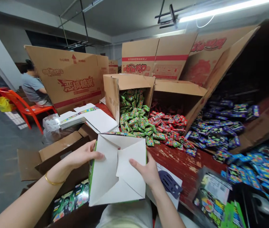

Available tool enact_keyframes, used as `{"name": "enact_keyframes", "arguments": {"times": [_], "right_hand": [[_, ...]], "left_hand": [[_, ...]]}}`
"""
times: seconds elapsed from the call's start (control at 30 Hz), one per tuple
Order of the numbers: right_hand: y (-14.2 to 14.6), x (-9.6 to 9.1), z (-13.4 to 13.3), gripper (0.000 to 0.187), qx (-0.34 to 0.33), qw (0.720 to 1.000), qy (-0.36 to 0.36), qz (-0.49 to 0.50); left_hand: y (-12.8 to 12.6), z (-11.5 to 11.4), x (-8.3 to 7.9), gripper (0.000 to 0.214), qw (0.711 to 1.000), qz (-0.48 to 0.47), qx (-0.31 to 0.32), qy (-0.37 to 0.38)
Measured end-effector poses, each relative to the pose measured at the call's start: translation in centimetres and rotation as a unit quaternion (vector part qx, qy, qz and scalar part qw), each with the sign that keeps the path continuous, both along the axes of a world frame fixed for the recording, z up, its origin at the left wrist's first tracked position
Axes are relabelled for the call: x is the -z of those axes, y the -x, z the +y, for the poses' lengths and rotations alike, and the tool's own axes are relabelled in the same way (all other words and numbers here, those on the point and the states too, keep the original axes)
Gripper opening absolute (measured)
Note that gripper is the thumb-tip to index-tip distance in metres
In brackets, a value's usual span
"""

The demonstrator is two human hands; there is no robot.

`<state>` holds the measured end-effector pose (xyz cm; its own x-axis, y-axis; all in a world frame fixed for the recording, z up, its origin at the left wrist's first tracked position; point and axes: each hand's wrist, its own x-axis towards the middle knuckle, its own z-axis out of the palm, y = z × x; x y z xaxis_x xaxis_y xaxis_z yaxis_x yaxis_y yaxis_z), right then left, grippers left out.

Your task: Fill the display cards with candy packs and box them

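Between my hands is a small open carton [105,171], white inside with a green printed outer face, its bottom flaps folded across each other. My left hand [84,155] grips its left wall, thumb inside and fingers behind. On the right wall, my right hand [146,167] has its thumb over the inner flap and its fingers outside. Flat white carton blanks [101,118] lie stacked beyond the left hand. Below it, an open brown box [60,148] holds green printed cartons [71,199].
Tipped cardboard boxes spill green packets [136,122], red packets [167,123], purple packets [215,133] and blue packets [262,167] onto the red table [172,161]. A purple slotted piece [169,183] lies right of my hand. A seated person [35,85] is at far left beside an orange chair [25,104].
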<state>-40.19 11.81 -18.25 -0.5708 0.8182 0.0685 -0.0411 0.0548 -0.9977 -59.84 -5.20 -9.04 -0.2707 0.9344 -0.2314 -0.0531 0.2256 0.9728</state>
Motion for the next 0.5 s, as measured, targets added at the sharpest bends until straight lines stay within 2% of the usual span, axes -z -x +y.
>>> {"name": "enact_keyframes", "arguments": {"times": [0.07,0.13,0.2,0.27,0.33,0.4,0.5], "right_hand": [[-0.2,-0.1,-0.1,0.070,0.028,1.000,-0.004,-0.013],[-0.3,-0.3,-0.5,0.069,0.010,1.000,0.012,-0.003],[-0.4,-0.3,-1.1,0.067,-0.062,0.996,0.058,0.024],[-0.7,-0.1,-1.6,0.063,-0.161,0.979,0.119,0.046],[-1.0,0.1,-1.7,0.062,-0.222,0.959,0.167,0.053],[-1.3,0.2,-1.5,0.062,-0.229,0.953,0.189,0.050],[-1.3,-0.2,-1.1,0.062,-0.187,0.966,0.176,0.037]], "left_hand": [[0.0,0.3,-0.4,0.042,1.000,0.007,0.016,0.022],[-0.3,0.7,-0.8,0.039,0.999,-0.016,0.017,0.031],[-0.6,1.0,-1.3,0.034,0.998,-0.053,-0.003,0.024],[-1.0,1.4,-1.8,0.034,0.996,-0.087,-0.034,0.015],[-1.4,1.6,-2.1,0.036,0.994,-0.101,-0.046,0.009],[-1.6,1.6,-2.2,0.038,0.995,-0.096,-0.027,0.003],[-1.8,1.4,-2.0,0.043,0.998,-0.059,-0.001,-0.023]]}}
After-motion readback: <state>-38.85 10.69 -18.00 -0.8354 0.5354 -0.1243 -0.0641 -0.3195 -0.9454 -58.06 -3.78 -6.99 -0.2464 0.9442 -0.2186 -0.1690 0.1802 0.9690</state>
